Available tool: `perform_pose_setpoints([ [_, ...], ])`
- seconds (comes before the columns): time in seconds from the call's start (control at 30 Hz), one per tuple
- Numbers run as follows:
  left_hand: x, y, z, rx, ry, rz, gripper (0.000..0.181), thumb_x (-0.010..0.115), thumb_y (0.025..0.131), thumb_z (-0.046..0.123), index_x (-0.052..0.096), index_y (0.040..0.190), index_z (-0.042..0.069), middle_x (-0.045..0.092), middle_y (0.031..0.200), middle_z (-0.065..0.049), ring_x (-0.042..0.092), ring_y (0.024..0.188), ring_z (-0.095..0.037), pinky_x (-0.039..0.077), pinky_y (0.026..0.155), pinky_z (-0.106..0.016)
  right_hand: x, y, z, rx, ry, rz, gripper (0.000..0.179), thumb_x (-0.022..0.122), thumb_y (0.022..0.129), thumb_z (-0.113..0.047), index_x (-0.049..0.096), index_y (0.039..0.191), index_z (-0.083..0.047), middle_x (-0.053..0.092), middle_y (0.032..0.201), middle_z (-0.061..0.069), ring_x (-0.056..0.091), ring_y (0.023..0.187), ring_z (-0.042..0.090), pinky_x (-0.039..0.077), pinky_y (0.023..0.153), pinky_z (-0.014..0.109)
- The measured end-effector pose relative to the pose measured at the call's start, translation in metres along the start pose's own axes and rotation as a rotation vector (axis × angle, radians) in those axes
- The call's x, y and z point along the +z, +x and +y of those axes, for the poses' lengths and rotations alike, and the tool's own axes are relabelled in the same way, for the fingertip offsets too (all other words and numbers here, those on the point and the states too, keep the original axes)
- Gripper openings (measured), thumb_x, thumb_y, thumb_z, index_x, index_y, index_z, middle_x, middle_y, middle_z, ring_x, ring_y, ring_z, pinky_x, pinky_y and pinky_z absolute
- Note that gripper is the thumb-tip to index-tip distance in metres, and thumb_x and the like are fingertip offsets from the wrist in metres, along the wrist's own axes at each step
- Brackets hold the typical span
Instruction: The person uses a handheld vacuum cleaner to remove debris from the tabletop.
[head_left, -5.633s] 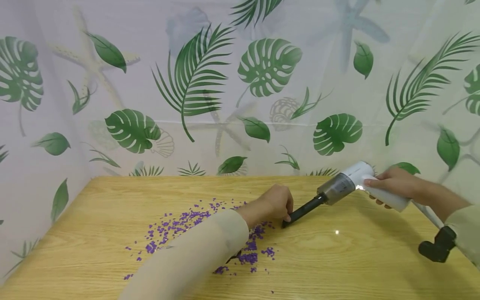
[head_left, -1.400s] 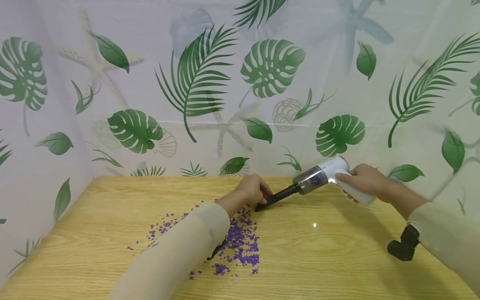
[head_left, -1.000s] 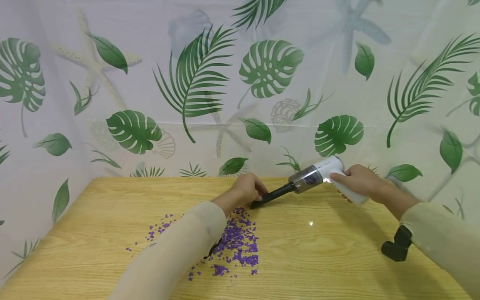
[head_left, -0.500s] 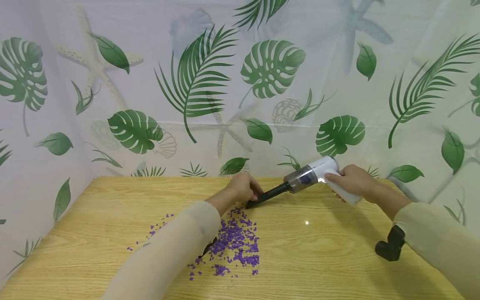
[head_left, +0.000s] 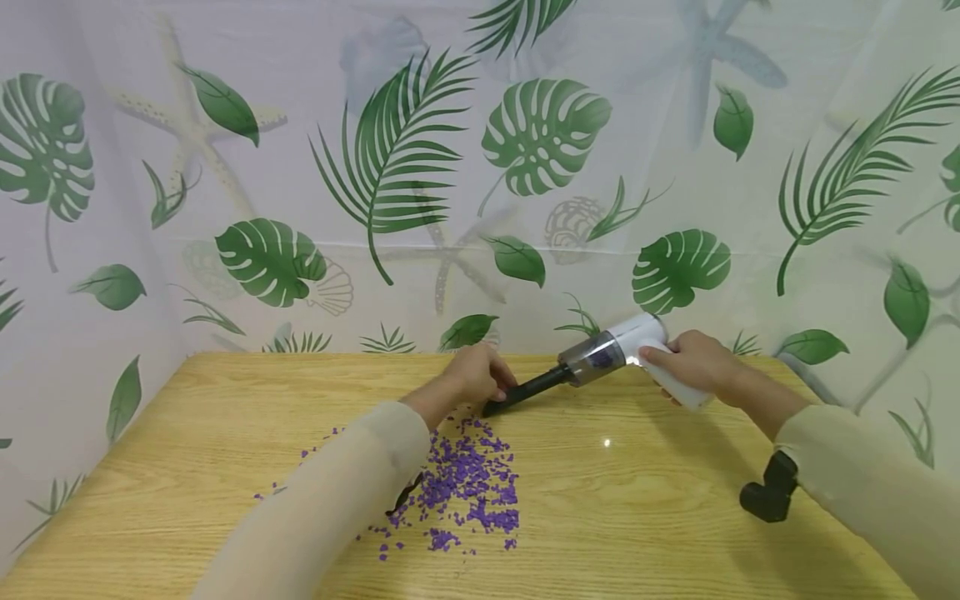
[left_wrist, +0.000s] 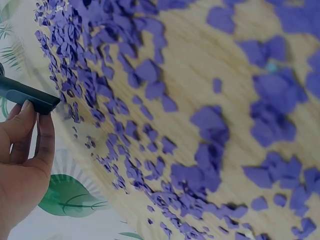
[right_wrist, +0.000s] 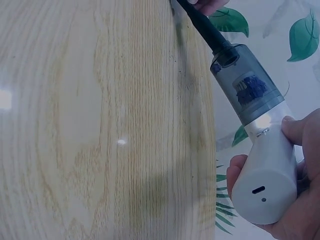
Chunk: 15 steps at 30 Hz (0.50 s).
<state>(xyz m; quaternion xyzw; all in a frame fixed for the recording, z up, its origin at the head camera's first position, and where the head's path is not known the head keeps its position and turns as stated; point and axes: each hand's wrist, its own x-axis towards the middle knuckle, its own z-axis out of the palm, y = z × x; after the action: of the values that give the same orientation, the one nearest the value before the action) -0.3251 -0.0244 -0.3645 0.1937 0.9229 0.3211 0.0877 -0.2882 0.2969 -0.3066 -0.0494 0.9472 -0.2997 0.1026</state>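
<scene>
Head view: the handheld vacuum (head_left: 594,358) is gripped by the right hand (head_left: 703,364), fingers wrapped round the handle (head_left: 678,391), nozzle (head_left: 534,387) angled toward eight o'clock; purple scraps (head_left: 459,473) lie at its tip's six o'clock on the worktop (head_left: 637,500). Left wrist: nozzle's pinched near the tip by the left hand (left_wrist: 22,177), presumably for steadying. Right wrist: purple bits (right_wrist: 251,90) are visible in the clear cup (right_wrist: 235,72).

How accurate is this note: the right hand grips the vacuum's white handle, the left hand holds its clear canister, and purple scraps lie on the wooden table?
Not quite: the left hand pinches the black nozzle near its tip, not the clear canister, as the left wrist view shows. The right hand grips the white handle, and purple scraps lie on the table.
</scene>
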Motion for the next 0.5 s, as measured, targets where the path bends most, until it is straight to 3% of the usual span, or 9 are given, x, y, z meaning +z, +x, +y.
perform_pose_setpoints([
  [0.5,-0.007,-0.002,-0.011,0.015,0.0,0.014,0.022,0.082,0.079,0.0,0.08,0.098,0.011,0.077,0.095,-0.002,0.071,0.091,-0.015,0.056,0.086,-0.026,0.009,0.005,-0.008,0.007,0.015,0.01,0.054,0.047,0.104,-0.043,0.056,0.1,0.01,0.066,0.074,0.011,0.064,0.059,0.017,0.055,0.057,0.033],
])
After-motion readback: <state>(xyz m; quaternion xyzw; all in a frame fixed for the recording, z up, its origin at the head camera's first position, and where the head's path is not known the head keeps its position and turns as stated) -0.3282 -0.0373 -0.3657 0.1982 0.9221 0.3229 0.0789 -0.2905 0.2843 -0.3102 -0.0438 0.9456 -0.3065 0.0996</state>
